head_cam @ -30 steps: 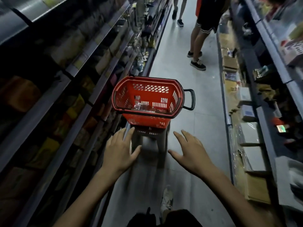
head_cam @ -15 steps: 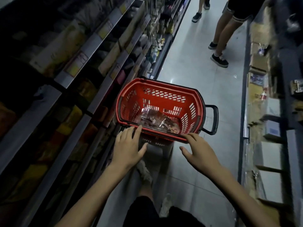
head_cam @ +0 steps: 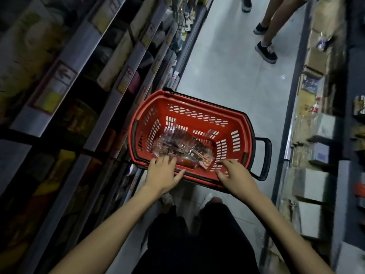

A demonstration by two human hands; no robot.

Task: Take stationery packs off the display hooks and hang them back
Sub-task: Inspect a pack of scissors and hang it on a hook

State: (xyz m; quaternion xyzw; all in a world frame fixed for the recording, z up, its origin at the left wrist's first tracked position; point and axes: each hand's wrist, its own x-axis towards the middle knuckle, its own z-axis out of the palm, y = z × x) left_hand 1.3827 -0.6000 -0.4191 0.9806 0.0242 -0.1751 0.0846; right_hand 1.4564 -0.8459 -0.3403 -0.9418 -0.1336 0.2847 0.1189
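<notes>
The left hand (head_cam: 161, 176) and right hand (head_cam: 236, 176) are held apart, fingers spread and only loosely bent, gripping nothing. Both sets of fingertips reach over the near rim of a red basket (head_cam: 199, 103), but contact with it cannot be made out. The stationery packs (head_cam: 175, 144) lie just beyond the fingertips on the basket floor, a glossy clear-wrapped heap whose long axis runs from the far-left corner towards the near-right. Its bulk sits ahead of the left hand, which looks the nearer, while its pale near end lies between the two hands. The basket's black handle (head_cam: 265, 159) juts from its right edge. Price labels (head_cam: 53, 89) line the shelving on the left, but blur and dim light leave no writing or brand legible. Another person's shoe (head_cam: 265, 51) stands farther up the aisle.
</notes>
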